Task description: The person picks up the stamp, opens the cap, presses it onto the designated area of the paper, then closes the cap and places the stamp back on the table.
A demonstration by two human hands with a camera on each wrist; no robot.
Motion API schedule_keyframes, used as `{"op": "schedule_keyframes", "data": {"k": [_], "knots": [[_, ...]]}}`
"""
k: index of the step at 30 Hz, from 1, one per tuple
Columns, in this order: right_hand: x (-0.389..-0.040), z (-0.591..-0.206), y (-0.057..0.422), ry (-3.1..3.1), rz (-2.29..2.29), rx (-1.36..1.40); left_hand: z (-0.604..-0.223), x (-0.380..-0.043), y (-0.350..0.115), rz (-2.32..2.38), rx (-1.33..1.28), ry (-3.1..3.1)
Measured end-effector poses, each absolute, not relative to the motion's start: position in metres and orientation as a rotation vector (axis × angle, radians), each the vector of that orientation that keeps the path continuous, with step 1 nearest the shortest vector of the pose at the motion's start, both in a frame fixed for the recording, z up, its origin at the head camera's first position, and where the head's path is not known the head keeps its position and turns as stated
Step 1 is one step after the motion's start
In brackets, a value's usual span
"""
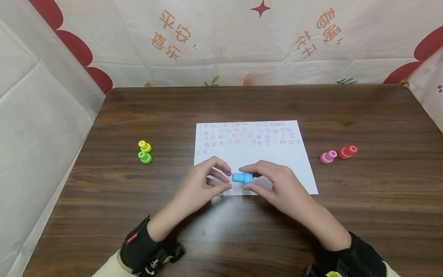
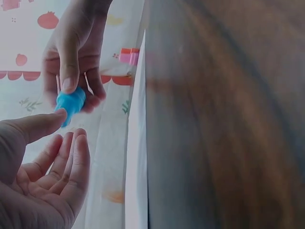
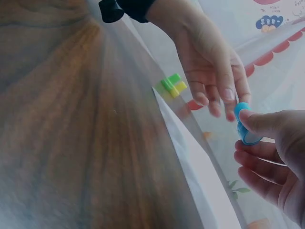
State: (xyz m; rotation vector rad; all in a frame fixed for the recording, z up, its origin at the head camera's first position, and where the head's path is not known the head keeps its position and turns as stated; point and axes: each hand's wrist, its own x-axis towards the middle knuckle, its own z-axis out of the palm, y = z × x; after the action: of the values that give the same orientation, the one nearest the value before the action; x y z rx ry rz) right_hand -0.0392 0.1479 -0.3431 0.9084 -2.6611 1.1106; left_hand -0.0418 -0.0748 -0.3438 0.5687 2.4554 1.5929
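Note:
Above the near part of a white sheet of paper (image 1: 256, 154), a small blue stamp (image 1: 243, 177) lies sideways in the air, its narrower handle towards the left. My right hand (image 1: 282, 182) pinches its wider end between thumb and fingers. Just off the handle end is my left hand (image 1: 204, 181), its fingers loosely bent with a gap to the thumb. In the left wrist view the left thumb overlaps the blue stamp (image 2: 70, 102); whether it touches I cannot tell. Rows of small red and purple prints cover the sheet's far part.
Yellow (image 1: 144, 146) and green stamps (image 1: 145, 157) stand left of the paper. Pink (image 1: 328, 157) and red stamps (image 1: 347, 152) are to its right. A patterned cloth (image 1: 225, 46) hangs behind the brown wooden table (image 1: 138, 215).

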Motion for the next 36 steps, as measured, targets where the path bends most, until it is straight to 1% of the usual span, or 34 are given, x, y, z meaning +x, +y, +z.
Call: {"op": "schedule_keyframes", "data": {"k": [18,23,29,36], "knots": [[-0.047,-0.321,0.170,-2.585,1.076,0.713,-0.326,-0.052,-0.105,1.576,0.494,2.565],[-0.051,-0.314,0.181,-2.540,0.998,0.667,-0.318,-0.056,-0.120,1.589,0.499,2.628],[-0.054,-0.305,0.197,-2.489,0.979,0.544,-0.310,-0.060,-0.141,1.600,0.486,2.709],[-0.060,-0.299,0.221,-2.420,1.081,0.426,-0.308,-0.061,-0.161,1.556,0.447,2.806]]}}
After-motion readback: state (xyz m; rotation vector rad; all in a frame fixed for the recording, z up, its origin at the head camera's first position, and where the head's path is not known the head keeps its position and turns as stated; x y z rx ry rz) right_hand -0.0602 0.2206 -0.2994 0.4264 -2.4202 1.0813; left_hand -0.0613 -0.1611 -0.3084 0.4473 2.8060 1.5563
